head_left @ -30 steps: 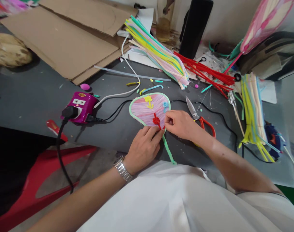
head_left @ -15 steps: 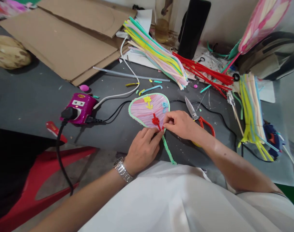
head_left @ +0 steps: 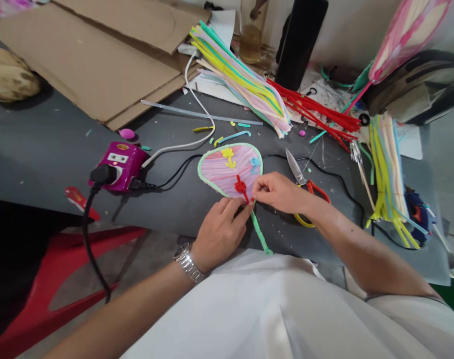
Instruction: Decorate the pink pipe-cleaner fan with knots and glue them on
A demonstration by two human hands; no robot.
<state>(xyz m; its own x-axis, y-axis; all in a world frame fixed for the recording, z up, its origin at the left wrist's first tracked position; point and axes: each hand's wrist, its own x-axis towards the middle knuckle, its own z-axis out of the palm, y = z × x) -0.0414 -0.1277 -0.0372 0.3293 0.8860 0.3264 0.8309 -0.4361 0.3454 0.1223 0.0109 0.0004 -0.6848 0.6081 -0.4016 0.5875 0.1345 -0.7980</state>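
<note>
R hand (head_left: 279, 192) further from scissors (head_left: 303, 183), fingertips (head_left: 254, 196) on red chenille (head_left: 240, 187)

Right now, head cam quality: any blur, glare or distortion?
Head view: the pipe-cleaner fan, left hand and right hand look sharp; wide-angle stretching bends the frame edges, as on the pink fan at top right; shadows under the hands are soft; no strong glare on the grey mat.

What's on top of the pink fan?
The pink fan has a yellow pipe-cleaner flower, a blue curl and a red knot. The left hand and right hand cover its bottom edge, so that part is hidden.
</note>
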